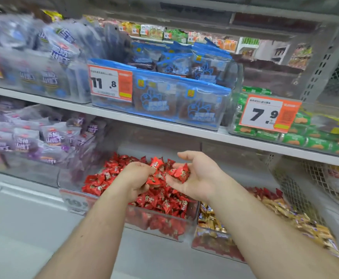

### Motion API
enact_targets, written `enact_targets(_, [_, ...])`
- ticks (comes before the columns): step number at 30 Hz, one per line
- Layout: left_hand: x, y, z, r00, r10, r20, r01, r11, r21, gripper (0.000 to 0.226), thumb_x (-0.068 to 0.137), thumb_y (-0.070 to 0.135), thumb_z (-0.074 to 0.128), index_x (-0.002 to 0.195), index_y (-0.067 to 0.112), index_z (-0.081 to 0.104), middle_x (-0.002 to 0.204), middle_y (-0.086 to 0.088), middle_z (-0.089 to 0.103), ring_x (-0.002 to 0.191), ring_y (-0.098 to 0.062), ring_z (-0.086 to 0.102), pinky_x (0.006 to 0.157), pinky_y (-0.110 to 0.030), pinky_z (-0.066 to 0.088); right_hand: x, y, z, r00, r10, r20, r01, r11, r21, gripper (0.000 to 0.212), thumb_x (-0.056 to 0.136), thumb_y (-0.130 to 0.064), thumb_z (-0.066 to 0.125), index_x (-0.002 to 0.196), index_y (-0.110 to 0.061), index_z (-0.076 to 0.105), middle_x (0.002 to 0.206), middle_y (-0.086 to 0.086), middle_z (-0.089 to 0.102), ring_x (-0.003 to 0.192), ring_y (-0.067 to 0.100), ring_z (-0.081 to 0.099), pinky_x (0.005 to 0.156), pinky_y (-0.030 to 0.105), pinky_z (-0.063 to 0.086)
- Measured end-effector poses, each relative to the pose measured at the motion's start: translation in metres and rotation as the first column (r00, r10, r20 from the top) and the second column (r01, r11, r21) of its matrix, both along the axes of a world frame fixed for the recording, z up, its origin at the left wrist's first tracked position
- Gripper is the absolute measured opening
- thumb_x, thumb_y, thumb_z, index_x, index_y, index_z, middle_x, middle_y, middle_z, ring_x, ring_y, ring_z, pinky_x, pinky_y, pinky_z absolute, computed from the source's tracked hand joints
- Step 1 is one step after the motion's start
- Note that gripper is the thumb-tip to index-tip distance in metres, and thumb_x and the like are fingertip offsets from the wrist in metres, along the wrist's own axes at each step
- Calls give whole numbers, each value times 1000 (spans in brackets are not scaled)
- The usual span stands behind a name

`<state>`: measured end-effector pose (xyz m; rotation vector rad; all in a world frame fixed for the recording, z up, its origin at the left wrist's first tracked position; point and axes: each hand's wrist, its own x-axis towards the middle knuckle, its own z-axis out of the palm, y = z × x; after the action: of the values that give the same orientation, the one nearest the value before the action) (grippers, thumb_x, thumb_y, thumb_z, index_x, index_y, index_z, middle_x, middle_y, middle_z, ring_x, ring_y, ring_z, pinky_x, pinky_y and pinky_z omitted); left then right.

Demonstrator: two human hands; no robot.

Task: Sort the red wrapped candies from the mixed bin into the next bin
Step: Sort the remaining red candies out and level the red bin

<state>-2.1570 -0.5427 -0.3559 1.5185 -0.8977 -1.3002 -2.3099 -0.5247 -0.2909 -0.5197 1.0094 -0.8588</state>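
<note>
From the head camera, a person's two bare hands meet above a clear bin of red wrapped candies [160, 200] at the centre of a shop's lower shelf. The left hand [137, 176], at about nine o'clock from the right, curls its fingers round a few red candies and grips them. The right hand [194, 176] lies palm up, fingers relaxed and uncurled, cradling a small heap of red candies [181, 172] without clasping them. At about four o'clock from the hands sits the mixed bin [245, 224], gold and brown wrapped sweets [297, 220] filling most of it, with red wrappers [265, 193] showing along its far edge and behind its near wall. By that showing the sort is only partly done: the red bin is well heaped, both hands carry more over it, and red candies remain to be picked from the mix. Bagged snacks and price cards reading 11.8 [110, 83] and 7.9 [268, 113] line the shelf above.
</note>
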Motion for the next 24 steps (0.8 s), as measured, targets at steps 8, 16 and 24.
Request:
enact_targets(8, [17, 4, -7, 923, 59, 380, 18, 980, -197, 36, 90, 4, 53, 123, 17, 60, 108, 0, 63, 82, -13, 59, 74, -24, 45, 15, 2, -3, 971, 90, -222, -105, 993, -58, 36, 97, -35, 51, 127, -15, 50, 116, 3, 56, 122, 32, 48, 111, 53, 27])
enact_targets(16, [12, 12, -4, 652, -396, 646, 413, 901, 136, 38, 88, -6, 41, 84, 21, 67, 93, -3, 71, 67, -13, 58, 57, -22, 44, 26, -9, -20, 551, 375, -746, -513, 857, 51, 23, 97, -22, 51, 109, -6, 62, 116, 22, 59, 105, 38, 61, 97, 54, 50])
enact_targets(24, [17, 15, -2, 656, -90, 749, 219, 973, -75, 41, 87, 1, 42, 104, 25, 70, 115, 1, 67, 104, -19, 61, 89, -31, 51, 27, -26, -37, 701, 312, -642, -411, 912, -5, 65, 99, -51, 46, 154, -20, 29, 163, 12, 15, 145, 44, 20, 109, 67, 24])
